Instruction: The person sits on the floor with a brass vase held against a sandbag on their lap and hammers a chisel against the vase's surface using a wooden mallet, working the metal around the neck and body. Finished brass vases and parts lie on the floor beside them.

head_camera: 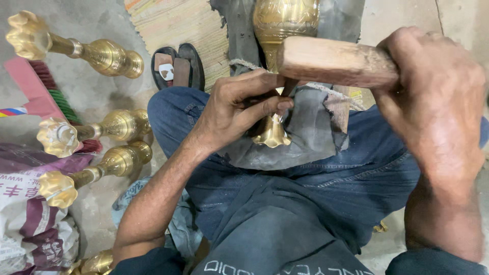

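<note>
Gripping a wooden mallet [333,61], the right hand [433,102] hovers above the left hand [237,109], seemingly pinching the brass vase [277,30].

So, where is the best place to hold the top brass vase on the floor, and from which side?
Probably the thin neck of the brass vase, between its flower-shaped mouth and its round body. It lies on its side on the floor, so come from above with fingers around the neck. The wide parts at both ends should stop a hand from sliding.
</note>
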A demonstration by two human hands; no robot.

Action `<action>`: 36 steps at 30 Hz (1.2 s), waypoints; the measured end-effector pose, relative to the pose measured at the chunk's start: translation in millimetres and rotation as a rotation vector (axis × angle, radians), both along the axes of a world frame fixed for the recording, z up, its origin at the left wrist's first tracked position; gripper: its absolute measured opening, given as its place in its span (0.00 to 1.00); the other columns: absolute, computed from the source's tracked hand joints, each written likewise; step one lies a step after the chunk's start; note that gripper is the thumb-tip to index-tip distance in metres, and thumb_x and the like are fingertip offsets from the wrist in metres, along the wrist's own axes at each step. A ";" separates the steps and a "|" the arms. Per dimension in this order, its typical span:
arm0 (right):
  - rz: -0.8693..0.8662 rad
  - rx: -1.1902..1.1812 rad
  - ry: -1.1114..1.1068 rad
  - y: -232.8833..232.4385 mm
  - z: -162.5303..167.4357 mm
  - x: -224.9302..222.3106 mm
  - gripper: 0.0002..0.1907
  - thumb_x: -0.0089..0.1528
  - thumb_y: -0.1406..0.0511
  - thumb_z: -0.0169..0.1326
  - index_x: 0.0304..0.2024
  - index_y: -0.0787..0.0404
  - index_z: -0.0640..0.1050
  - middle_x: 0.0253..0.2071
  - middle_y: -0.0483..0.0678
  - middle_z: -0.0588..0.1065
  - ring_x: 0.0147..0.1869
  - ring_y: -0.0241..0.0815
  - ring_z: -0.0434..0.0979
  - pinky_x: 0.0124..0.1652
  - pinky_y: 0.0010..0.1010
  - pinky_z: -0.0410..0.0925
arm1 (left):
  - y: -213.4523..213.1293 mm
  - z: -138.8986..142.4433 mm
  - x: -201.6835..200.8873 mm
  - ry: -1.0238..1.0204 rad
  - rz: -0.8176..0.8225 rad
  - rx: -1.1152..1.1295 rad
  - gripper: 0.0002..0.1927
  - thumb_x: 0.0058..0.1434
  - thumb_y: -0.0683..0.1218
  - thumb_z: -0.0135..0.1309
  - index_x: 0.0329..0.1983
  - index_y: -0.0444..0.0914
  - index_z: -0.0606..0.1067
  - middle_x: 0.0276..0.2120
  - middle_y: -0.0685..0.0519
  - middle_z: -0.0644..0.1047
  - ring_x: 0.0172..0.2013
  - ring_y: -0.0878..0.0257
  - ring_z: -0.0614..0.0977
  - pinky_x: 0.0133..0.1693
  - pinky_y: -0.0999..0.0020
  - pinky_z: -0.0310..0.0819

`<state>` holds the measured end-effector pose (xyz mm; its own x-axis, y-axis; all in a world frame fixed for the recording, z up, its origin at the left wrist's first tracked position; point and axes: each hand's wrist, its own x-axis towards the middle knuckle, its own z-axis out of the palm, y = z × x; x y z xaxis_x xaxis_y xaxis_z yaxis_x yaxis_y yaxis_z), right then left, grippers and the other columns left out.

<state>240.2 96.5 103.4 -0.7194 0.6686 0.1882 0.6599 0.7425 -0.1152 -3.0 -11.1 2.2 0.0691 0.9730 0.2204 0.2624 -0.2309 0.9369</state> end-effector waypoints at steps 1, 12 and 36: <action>-0.101 -0.216 0.164 -1.0 -0.9 -0.3 0.18 0.60 0.68 0.67 0.45 0.64 0.72 0.35 0.51 0.75 0.43 0.48 0.82 0.43 0.40 0.71 | -0.9 0.9 -0.1 -0.018 -0.005 -0.011 0.18 0.70 0.49 0.61 0.60 0.38 0.78 0.46 0.53 0.84 0.43 0.66 0.86 0.45 0.70 0.83; 0.035 -0.024 0.022 3.8 -6.5 15.2 0.17 0.55 0.74 0.67 0.42 0.68 0.74 0.37 0.58 0.76 0.43 0.54 0.80 0.43 0.40 0.71 | 1.3 -1.4 -2.6 0.044 -0.007 0.027 0.17 0.70 0.50 0.62 0.59 0.40 0.79 0.46 0.52 0.84 0.45 0.63 0.85 0.47 0.67 0.82; 0.061 -0.066 -0.007 12.5 7.6 4.6 0.17 0.62 0.71 0.68 0.49 0.64 0.74 0.42 0.54 0.74 0.46 0.54 0.78 0.46 0.41 0.71 | -3.5 -12.0 0.9 -0.087 -0.063 -0.009 0.19 0.68 0.46 0.61 0.61 0.41 0.77 0.44 0.54 0.83 0.44 0.65 0.86 0.49 0.67 0.84</action>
<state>244.8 109.0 111.0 -0.7604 0.6342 0.1398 0.6146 0.7723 -0.1609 -2.1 -14.6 -9.8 0.1107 0.9693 0.2196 0.1648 -0.2358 0.9577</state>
